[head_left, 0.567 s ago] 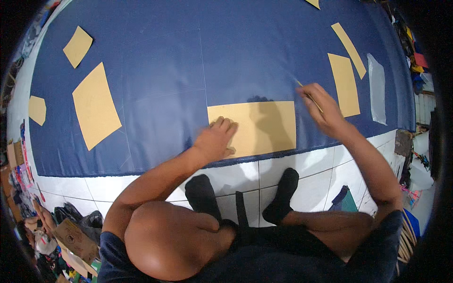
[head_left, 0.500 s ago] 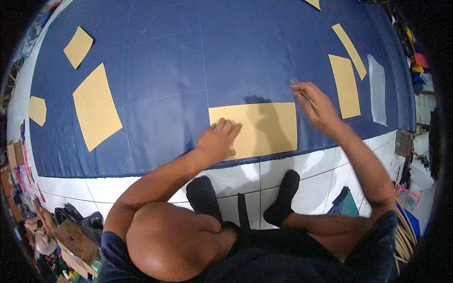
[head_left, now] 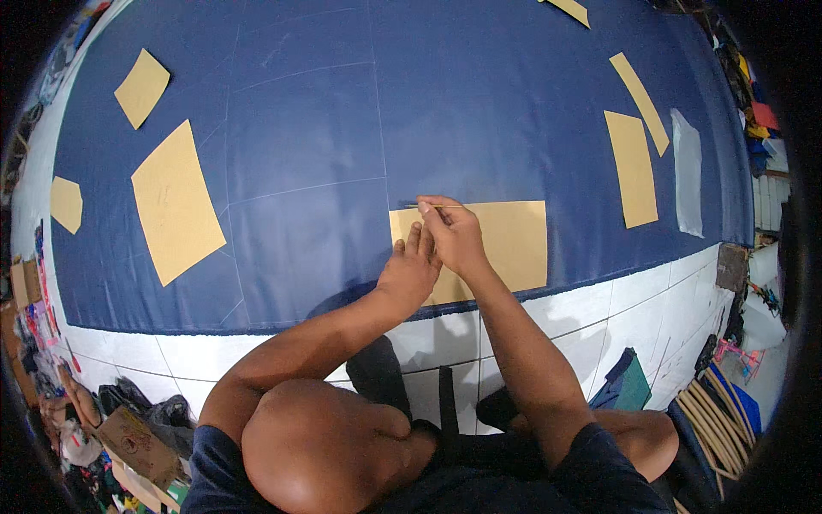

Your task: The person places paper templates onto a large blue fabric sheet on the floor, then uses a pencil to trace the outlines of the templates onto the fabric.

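Cards, pale yellow, at far left: small card (head_left: 67, 206), upper card (head_left: 142, 88) and large card (head_left: 177, 203), all lying loose and apart on blue sheet (head_left: 308, 128). Right of these, thin white lines (head_left: 380, 120) run across the sheet; one upright line ends near the left upper corner of oblong yellow card (head_left: 505, 248).

Left hand (head_left: 411, 272): palm down over left part of oblong card, fingers extended and close together, pointing away from the body; grip flat, pinching nothing. Left forearm (head_left: 317, 338) slants up and rightward.

Oblong card: long axis left-right, near border of sheet just beyond the body. Its far edge lies just ahead of the left fingertips.

Thin yellowish stick (head_left: 445, 206): roughly parallel to that far edge, one end leftward, near the card's left upper corner. Contact of that end with sheet or card: cannot tell.

Right hand (head_left: 455, 236): nearer to the far edge, just beside left fingers; grip pinching the stick. Right forearm (head_left: 522, 343) leans up and leftward.

Far right: tall card (head_left: 632, 170), narrow strip (head_left: 640, 103), whitish strip (head_left: 687, 171).
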Motion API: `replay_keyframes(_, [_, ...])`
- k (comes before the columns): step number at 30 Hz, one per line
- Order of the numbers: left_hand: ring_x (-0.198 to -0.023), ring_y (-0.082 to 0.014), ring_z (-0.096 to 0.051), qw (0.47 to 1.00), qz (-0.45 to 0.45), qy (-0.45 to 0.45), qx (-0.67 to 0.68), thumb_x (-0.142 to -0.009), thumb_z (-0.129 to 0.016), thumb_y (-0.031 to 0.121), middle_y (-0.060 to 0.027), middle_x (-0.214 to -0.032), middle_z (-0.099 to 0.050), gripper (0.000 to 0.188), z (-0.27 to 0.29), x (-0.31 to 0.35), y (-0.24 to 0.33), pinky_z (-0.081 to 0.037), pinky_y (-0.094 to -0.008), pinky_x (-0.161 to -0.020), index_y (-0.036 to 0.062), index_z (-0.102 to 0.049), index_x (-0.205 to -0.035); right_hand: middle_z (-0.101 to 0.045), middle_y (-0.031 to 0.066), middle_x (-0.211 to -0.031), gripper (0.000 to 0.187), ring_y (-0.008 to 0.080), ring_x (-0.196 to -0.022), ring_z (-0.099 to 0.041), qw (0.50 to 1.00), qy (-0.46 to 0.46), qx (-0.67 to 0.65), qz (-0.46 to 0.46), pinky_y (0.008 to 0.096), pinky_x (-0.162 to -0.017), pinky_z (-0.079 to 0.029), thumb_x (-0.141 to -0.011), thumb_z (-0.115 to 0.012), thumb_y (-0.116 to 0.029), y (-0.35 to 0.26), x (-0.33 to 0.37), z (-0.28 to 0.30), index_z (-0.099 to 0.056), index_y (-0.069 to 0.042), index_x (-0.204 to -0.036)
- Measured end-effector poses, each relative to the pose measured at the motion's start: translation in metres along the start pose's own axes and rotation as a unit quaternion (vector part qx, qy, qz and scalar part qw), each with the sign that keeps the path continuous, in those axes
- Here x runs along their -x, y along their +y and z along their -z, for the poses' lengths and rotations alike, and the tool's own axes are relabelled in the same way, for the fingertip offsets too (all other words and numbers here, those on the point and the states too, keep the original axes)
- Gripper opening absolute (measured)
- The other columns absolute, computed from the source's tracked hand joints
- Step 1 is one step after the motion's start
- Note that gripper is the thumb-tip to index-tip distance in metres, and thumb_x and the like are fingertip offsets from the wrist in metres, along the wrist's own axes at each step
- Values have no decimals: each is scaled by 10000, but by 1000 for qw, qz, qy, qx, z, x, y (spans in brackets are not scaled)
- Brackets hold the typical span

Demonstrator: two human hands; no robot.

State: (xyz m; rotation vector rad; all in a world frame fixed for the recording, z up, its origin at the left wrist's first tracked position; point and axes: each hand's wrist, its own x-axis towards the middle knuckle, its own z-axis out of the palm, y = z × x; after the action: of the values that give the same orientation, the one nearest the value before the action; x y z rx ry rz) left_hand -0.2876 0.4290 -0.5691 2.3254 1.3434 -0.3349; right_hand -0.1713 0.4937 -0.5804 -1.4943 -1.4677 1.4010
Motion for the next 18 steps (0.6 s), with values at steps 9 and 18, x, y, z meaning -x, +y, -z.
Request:
replay_keyframes(9, [-1267,-435,-548,999,-20,22,12,-850,-734,313,-281,-1343,-586,511,-18,0,-3,-417,-545,-1118,-1,-667,-1247,-741,177,-1043,239,353,-971,-709,985,-55,155,59,420,-863,-551,-969,-630,-226,-18,-2,-17,-735,-38,-1073])
replay_keyframes(18, [-1203,-422,-603,1000,-8,14,-1,-855,-721,316,-258,-1272,-640,549,-18,-1,-3,-442,-535,-1102,-21,-636,-1280,-737,172,-1044,219,366,-974,-697,976,-50,175,119,438,-878,-540,-973,-614,-199,-15,-7,-19,-726,-28,-1050])
